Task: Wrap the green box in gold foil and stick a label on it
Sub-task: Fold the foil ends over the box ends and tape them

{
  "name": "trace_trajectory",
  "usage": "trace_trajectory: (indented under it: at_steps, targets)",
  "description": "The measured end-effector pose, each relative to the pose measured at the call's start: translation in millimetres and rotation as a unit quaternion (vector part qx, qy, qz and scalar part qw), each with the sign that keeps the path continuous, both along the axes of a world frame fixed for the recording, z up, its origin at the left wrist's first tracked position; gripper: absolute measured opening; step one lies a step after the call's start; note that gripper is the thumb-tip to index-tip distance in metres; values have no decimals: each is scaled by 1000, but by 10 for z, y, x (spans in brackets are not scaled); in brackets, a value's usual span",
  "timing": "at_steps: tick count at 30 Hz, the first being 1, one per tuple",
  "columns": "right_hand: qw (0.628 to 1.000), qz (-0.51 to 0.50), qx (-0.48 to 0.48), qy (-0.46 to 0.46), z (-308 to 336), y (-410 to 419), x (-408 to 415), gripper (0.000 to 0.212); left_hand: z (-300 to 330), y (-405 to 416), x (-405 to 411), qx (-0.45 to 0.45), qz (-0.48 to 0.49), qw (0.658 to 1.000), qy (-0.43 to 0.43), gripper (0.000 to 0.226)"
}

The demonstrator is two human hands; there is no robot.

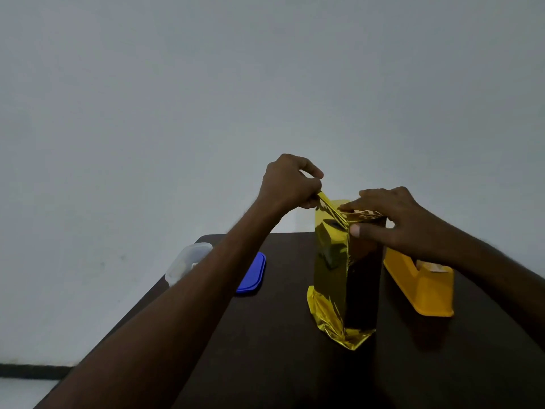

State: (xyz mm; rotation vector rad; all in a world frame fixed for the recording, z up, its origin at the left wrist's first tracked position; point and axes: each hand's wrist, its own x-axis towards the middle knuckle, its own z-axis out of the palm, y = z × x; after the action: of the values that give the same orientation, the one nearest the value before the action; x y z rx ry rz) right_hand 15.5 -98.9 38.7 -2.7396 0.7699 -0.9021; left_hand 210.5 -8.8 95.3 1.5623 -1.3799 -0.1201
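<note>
Standing upright on the dark worktop (280,349), the box (362,278) has its long axis vertical and is covered in gold foil (330,261), with crumpled foil flaring out at its base toward the camera. The left hand (287,183) pinches a corner flap of foil at the top left edge and lifts it up and away from the box. The right hand (398,216) rests on the top, fingers pressing the folded foil flat and thumb against the near face. Just right of the box lies a yellow tape dispenser (421,286); to the left sit a blue lid (253,276) and a clear container (185,261), partly hidden by the left forearm
</note>
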Motion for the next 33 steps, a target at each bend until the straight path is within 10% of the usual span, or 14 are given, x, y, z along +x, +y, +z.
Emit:
trace_trajectory:
  at_steps: [5,12,21,26,33]
  targets:
    - [994,-6,-91,-59,-64,112,136,66,101,39,-89,19,-31,999,-28,13]
    - [995,30,3,-99,-120,-33,-6,59,204,164,15,74,-159,983,-60,26]
    - [967,112,144,-176,-214,-136,-27,41,177,-46,-56,-5,-100,981,-164,8]
    - [954,79,173,-232,-291,-134,31,64,149,-197,-70,30,-91,981,-169,10]
    - [931,123,199,-281,-234,-116,70,15,54,-320,-59,78,-104,979,-157,12]
